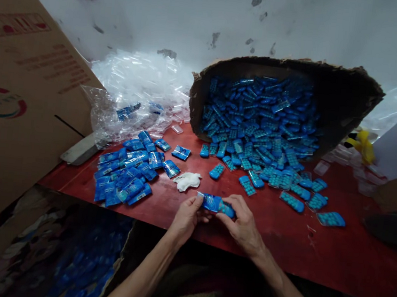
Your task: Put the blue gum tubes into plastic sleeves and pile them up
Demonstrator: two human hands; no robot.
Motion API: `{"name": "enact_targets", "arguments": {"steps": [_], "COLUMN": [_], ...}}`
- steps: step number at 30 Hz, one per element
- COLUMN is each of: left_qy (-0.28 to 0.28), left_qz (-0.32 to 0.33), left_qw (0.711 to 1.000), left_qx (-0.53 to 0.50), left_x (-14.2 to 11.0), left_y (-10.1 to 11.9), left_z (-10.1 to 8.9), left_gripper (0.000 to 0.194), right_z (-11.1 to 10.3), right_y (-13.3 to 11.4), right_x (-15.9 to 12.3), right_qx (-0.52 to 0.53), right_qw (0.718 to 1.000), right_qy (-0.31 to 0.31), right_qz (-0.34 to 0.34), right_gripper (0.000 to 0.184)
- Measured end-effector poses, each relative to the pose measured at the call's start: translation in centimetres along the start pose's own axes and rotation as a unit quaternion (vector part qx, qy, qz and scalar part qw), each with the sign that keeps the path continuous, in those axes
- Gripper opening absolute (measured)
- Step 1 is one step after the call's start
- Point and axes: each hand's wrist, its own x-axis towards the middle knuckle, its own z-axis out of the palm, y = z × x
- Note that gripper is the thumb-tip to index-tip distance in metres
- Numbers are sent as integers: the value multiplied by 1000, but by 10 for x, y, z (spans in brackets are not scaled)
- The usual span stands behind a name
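My left hand (187, 216) pinches the left end of a printed blue wrapper (210, 201) above the front of the red table. At its right end sits a small blue candy pack with turquoise balls (226, 208), gripped by my right hand (243, 221). The pack appears partly inside the wrapper; how deep I cannot tell. Just beyond my left hand lies a crumpled white cloth or tissue (187, 181). To the left is a pile of wrapped blue packs (125, 174). Several unwrapped packs (247, 185) lie loose beyond my right hand.
An overturned cardboard box (352, 105) spills candy packs onto the red table (263, 235). Clear plastic bags (142, 76) are heaped against the wall. A large carton (31, 83) stands at left. Below the table edge, more blue packs (83, 259) lie in a container.
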Motion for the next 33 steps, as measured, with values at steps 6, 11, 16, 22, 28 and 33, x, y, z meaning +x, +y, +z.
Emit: {"name": "enact_targets", "arguments": {"steps": [6, 11, 16, 22, 28, 33], "left_qy": [-5, 17, -2, -93, -164, -210], "left_qz": [-112, -104, -78, -100, -122, -128], "left_qw": [984, 983, 990, 987, 977, 968], "left_qx": [-139, -149, -119, -87, -64, -53], "left_x": [-1, -2, -3, -2, -6, -6], "left_y": [-7, -6, -5, -2, 4, 7], "left_z": [2, 0, 5, 5, -3, -7], "left_gripper": [19, 19, 21, 27, 33, 24], "right_z": [24, 18, 19, 23, 10, 4], "right_y": [4, 4, 6, 3, 13, 7], "right_x": [-10, -4, -4, -3, 4, 4], "right_qx": [39, 271, 439, 458, 529, 469], "right_qw": [998, 956, 873, 868, 803, 841], "right_qy": [57, 0, -31, -69, -207, -208], "right_qz": [-10, 108, 210, 180, 182, 170], "right_gripper": [29, 25, 49, 71, 78, 85]}}
